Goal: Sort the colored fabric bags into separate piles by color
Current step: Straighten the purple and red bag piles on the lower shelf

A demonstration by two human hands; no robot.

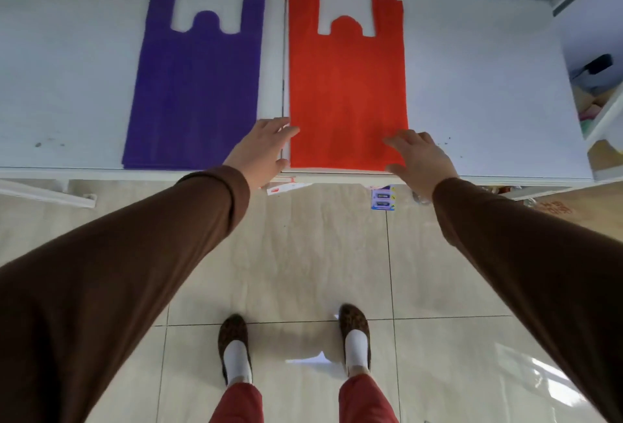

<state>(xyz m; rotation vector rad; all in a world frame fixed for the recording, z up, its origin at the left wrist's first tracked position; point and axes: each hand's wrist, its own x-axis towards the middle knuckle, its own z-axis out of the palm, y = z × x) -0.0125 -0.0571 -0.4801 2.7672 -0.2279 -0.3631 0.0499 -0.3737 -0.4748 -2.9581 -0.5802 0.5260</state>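
Two flat piles of fabric bags lie side by side on the white table [488,92], handles pointing away from me. The purple pile [195,92] is on the left, the red pile [347,92] on the right. My left hand [264,149] reaches over the table's front edge between the piles, fingers extended, fingertips at the red pile's lower left edge. With its fingers spread and loosely bent, my right hand [418,156] rests on the red pile's lower right corner.
A seam [285,51] runs between two table tops, just left of the red pile. Shelves with clutter [593,85] stand at the right. Small packets [383,198] lie on the tiled floor under the table edge. My feet stand on the tiles below.
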